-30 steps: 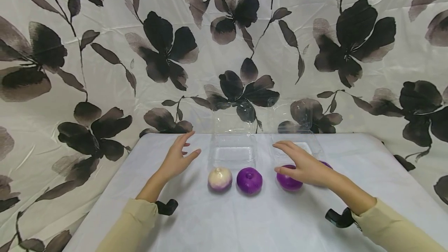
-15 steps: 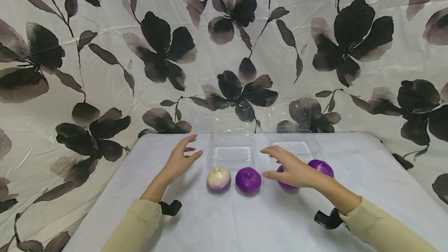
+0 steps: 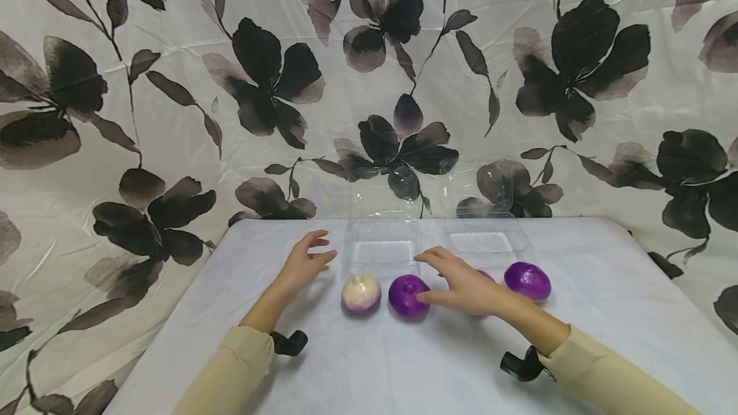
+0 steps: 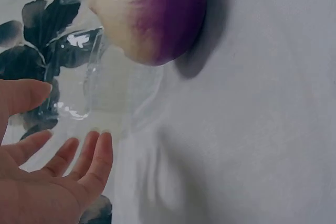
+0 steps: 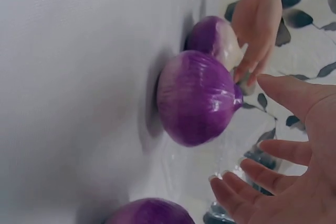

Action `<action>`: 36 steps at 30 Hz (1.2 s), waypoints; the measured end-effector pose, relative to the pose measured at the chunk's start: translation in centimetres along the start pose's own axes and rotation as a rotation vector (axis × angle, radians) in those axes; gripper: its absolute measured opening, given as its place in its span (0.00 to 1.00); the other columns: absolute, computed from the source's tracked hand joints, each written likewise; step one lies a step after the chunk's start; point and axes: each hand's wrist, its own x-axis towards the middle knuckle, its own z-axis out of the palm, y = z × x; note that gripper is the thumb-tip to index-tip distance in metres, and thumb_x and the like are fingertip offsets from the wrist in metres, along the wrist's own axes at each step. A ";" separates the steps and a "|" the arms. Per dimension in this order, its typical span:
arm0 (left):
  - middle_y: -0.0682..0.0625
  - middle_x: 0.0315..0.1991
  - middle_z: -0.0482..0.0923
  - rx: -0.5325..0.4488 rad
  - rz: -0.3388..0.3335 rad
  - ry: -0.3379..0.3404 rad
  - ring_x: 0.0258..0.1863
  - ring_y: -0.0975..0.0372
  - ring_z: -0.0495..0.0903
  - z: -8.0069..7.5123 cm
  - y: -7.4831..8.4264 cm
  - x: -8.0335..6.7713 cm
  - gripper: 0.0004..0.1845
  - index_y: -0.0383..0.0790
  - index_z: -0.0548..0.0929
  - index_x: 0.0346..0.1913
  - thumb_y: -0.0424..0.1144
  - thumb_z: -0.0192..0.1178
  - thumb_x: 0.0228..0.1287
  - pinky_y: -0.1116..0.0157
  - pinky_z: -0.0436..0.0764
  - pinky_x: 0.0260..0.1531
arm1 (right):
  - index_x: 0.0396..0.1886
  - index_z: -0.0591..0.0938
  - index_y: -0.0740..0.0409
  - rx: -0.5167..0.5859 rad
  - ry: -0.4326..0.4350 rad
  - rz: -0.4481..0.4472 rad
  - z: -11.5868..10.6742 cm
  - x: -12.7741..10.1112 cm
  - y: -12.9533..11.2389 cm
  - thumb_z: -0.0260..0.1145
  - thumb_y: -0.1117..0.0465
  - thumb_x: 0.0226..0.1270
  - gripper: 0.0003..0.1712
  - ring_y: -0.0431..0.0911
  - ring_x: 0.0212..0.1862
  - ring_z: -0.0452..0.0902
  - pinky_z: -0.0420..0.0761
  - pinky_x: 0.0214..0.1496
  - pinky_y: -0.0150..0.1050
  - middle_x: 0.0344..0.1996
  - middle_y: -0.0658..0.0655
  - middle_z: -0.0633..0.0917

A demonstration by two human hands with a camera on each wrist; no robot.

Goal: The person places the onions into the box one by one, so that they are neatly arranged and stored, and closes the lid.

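Four onions lie in a row on the white table (image 3: 369, 364). The white-and-purple onion (image 3: 360, 293) (image 4: 152, 14) (image 5: 214, 34) is leftmost, and a purple onion (image 3: 407, 296) (image 5: 197, 98) sits just right of it. My right hand (image 3: 431, 277) (image 5: 294, 182) hovers open just right of that purple onion, thumb close to its side. It hides most of a third purple onion (image 3: 484, 273) (image 5: 149, 212). A fourth purple onion (image 3: 527, 281) lies uncovered at the right. My left hand (image 3: 323, 245) (image 4: 52, 171) is open, just left of the white-and-purple onion, holding nothing.
Two clear plastic clamshell boxes (image 3: 383, 245) (image 3: 487, 235) stand with lids raised behind the onions, against a flower-patterned cloth backdrop (image 3: 173, 82). The table's left edge (image 3: 173, 312) drops off beside my left arm.
My right hand has moved left, off the two right-hand onions and over to the second onion, uncovering the rightmost one. My left hand has edged slightly toward the white-and-purple onion.
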 end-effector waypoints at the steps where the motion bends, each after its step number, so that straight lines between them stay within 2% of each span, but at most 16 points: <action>1: 0.31 0.67 0.69 -0.015 -0.010 0.000 0.57 0.41 0.80 0.2 -0.1 0.0 0.31 0.33 0.65 0.74 0.33 0.62 0.73 0.56 0.90 0.51 | 0.72 0.70 0.63 0.005 -0.003 -0.003 0.2 0.1 0.0 0.73 0.49 0.67 0.41 0.60 0.68 0.70 0.74 0.72 0.61 0.67 0.61 0.73; 13: 0.32 0.55 0.72 -0.244 -0.124 -0.004 0.57 0.39 0.79 2.2 -0.9 0.5 0.28 0.20 0.64 0.70 0.30 0.58 0.74 0.55 0.90 0.51 | 0.70 0.72 0.67 0.040 -0.035 0.005 2.1 0.9 -0.2 0.75 0.51 0.63 0.42 0.61 0.67 0.71 0.74 0.72 0.61 0.64 0.63 0.75; 18: 0.35 0.51 0.74 -0.323 -0.149 0.006 0.51 0.46 0.81 2.9 -1.3 0.7 0.27 0.19 0.65 0.69 0.29 0.58 0.74 0.58 0.91 0.49 | 0.68 0.73 0.69 0.032 -0.029 0.003 3.0 1.0 0.1 0.78 0.51 0.59 0.43 0.60 0.63 0.74 0.79 0.67 0.59 0.61 0.63 0.76; 21: 0.35 0.51 0.75 -0.358 -0.167 0.012 0.48 0.50 0.81 3.2 -1.6 0.9 0.26 0.19 0.66 0.69 0.30 0.58 0.74 0.59 0.91 0.49 | 0.66 0.74 0.69 0.021 -0.017 -0.014 3.3 1.0 0.2 0.79 0.51 0.57 0.43 0.58 0.60 0.76 0.82 0.63 0.57 0.58 0.62 0.77; 29: 0.31 0.56 0.74 -0.416 -0.221 0.015 0.49 0.52 0.80 3.5 -1.3 1.0 0.25 0.21 0.67 0.69 0.30 0.56 0.76 0.61 0.90 0.51 | 0.64 0.76 0.67 0.010 -0.014 -0.013 3.8 1.1 0.5 0.80 0.52 0.57 0.40 0.57 0.58 0.77 0.85 0.60 0.55 0.57 0.61 0.78; 36: 0.32 0.55 0.71 -0.545 -0.237 0.005 0.49 0.52 0.78 3.4 -1.3 1.3 0.23 0.18 0.67 0.68 0.26 0.54 0.76 0.64 0.89 0.52 | 0.65 0.76 0.67 0.016 -0.014 -0.004 3.8 1.2 0.5 0.80 0.51 0.58 0.41 0.57 0.58 0.77 0.85 0.59 0.54 0.57 0.61 0.78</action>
